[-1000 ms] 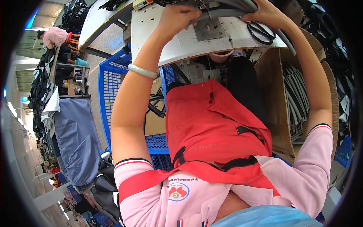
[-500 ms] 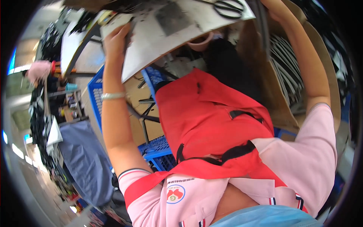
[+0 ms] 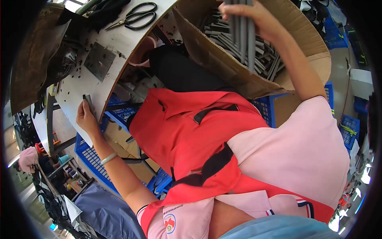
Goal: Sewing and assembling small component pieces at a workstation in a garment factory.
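My left hand is closed around a short dark grey strip at the near edge of the white table. A bundle of long grey tube-like strips hangs from my closed right hand, slightly blurred. That bundle is above a large open cardboard box, inside which lie many similar grey strips. Black-handled scissors and a dark square plate rest on the table, with small black bits scattered around the plate.
Blue plastic crates stand below the table and beside the box. A pink bucket is under the table edge. On the far left, a person in a pink cap is near a shelf. Dark blue cloth covers something at lower left.
My view has swung to the right, bringing the box more fully into sight. My right hand now holds the bundle over the box; my left hand keeps its strip by the table edge.
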A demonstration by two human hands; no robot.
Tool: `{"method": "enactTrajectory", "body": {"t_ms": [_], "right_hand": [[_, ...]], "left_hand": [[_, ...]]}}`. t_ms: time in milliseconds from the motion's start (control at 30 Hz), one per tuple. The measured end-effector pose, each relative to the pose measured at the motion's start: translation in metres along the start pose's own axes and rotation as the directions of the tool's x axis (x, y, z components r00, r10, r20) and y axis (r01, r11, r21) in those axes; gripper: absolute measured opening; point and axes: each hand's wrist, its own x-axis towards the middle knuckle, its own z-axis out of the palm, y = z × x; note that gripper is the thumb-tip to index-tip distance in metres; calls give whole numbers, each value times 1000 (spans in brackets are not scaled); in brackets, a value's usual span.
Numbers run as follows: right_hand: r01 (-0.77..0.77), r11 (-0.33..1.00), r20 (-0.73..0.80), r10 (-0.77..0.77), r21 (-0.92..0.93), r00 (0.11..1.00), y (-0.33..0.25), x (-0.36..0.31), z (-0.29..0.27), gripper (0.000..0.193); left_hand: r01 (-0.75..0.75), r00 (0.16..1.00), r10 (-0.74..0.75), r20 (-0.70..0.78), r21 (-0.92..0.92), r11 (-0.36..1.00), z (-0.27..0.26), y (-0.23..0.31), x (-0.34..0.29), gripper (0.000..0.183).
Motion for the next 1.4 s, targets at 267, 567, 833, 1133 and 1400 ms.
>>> {"method": "enactTrajectory", "body": {"t_ms": [267,567,833,1133,1400], "right_hand": [[-266,677,-239,135,-687,962,215,-6,-107,78],[148,744,-32,-222,-651,975,99,58,-9,37],[629,325,433,-505,-706,747,24,180,126,36],[485,609,460,-212,-628,862,4,148,180,50],[191,973,455,-112,-132,883,4,27,232,50]], "left_hand": [[-99,995,100,-18,63,993,20,2,9,26],[-112,994,111,14,103,988,6,-1,-1,25],[-134,990,130,52,84,987,3,9,-8,25],[208,947,-74,311,-424,882,1,59,-37,25],[181,956,-52,288,-443,878,7,54,-54,26]]}}
